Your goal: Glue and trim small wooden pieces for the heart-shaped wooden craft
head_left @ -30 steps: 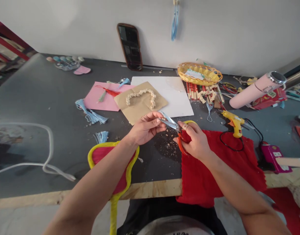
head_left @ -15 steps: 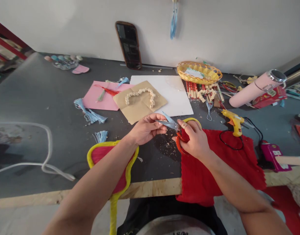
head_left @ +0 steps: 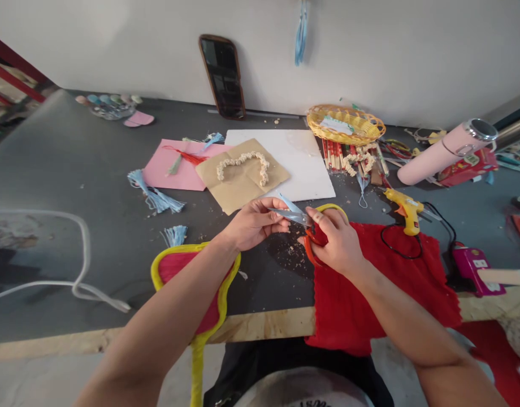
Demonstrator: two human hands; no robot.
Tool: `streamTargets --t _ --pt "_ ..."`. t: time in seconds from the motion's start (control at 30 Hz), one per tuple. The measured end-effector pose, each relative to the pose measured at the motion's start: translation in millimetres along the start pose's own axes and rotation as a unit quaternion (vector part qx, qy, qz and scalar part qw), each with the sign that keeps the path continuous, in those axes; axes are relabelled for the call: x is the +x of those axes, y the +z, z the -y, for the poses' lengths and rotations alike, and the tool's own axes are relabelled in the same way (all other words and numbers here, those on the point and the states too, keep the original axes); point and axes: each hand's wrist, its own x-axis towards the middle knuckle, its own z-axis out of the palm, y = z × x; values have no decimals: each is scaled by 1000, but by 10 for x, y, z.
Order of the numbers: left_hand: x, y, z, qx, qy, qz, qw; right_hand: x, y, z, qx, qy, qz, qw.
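Observation:
My right hand [head_left: 334,240] is closed round the red handles of a pair of scissors [head_left: 294,215], whose blades are parted and point left. Between those blades and just beyond them is my left hand [head_left: 260,223], its thumb and fingers pinched on something too small to make out. Small pale crumbs [head_left: 300,249] are scattered on the table below the blades. Past my hands, a curved string of cream-coloured bits [head_left: 245,158] lies on a brown paper sheet [head_left: 226,192]. A red cloth [head_left: 382,282] spreads under my right forearm.
A yellow-edged pink fan [head_left: 170,268] lies under my left forearm. Light blue tassels [head_left: 158,195] are at left. A yellow glue gun [head_left: 406,209], pink flask [head_left: 446,152] and wicker basket [head_left: 347,133] stand to the right. A phone [head_left: 224,79] leans on the wall.
The scissor blades look slightly wider apart. Both hands stay in nearly the same place, and the things on the table have not moved.

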Motion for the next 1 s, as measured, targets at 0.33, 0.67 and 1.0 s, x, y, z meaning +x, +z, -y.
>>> streamTargets --t 0.33,0.67,1.0 --pt "2 -35 23 2 4 -10 1000 1 24 5 41 7 5 999" --pt "0 11 11 6 9 -13 1000 -22 46 -9 44 21 -1 999" --pt "-2 7 5 3 5 -6 1000 16 -29 12 31 25 13 999"
